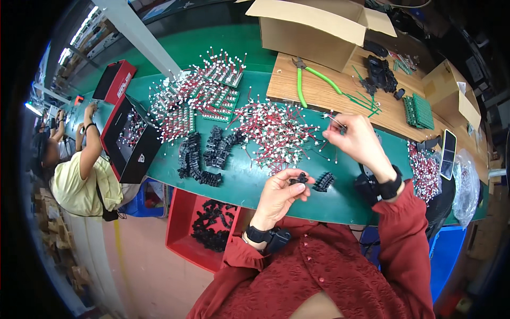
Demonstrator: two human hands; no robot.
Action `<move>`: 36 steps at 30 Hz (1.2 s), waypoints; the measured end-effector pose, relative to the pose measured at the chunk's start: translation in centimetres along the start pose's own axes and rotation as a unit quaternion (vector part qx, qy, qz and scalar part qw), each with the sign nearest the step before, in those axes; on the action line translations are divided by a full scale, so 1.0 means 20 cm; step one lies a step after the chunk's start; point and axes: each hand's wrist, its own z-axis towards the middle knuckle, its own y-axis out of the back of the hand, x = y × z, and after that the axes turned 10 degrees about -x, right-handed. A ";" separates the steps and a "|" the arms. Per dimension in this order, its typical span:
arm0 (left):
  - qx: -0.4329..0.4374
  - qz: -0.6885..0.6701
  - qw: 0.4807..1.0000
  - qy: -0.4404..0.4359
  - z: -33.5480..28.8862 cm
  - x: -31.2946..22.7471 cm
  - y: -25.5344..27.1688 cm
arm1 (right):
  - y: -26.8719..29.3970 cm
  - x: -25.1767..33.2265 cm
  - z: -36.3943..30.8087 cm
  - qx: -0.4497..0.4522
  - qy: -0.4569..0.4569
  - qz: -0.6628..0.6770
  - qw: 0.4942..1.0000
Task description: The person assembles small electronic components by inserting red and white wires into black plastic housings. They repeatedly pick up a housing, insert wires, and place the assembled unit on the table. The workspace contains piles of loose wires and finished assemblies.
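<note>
Near the front edge of the green table, my left hand (280, 192) is closed around a small black plastic part (299, 179). My right hand (355, 137) pinches a thin wire lead with a small white connector (330, 117), raised over the table to the right. Between the hands a short row of black plastic parts (323, 182) lies on the tabletop. A large heap of red and black wire leads with white connectors (276, 132) spreads beyond my left hand. Farther left are rows of black plastic parts (215, 149).
Green circuit boards with wires (218, 101) are piled at the back left. Green-handled cutters (316, 82) lie on a wooden board below a cardboard box (308, 32). A red bin (178, 226) of black parts stands below the edge. A phone (448, 154) is at right; a co-worker (87, 178) sits left.
</note>
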 end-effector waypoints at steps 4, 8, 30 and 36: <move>0.033 0.046 0.998 -0.008 0.00 0.01 0.02 | -0.08 -0.01 0.10 0.056 -0.028 -0.095 0.993; 0.045 0.053 0.998 -0.008 0.00 0.00 0.03 | -0.14 0.01 0.19 0.078 -0.047 -0.124 0.988; 0.082 0.234 0.969 0.008 -0.01 -0.02 -0.01 | -0.17 0.07 -0.05 0.144 -0.028 -0.124 0.981; 0.073 0.218 0.973 -0.005 -0.01 -0.01 0.00 | -0.19 0.04 -0.07 0.114 -0.047 -0.129 0.984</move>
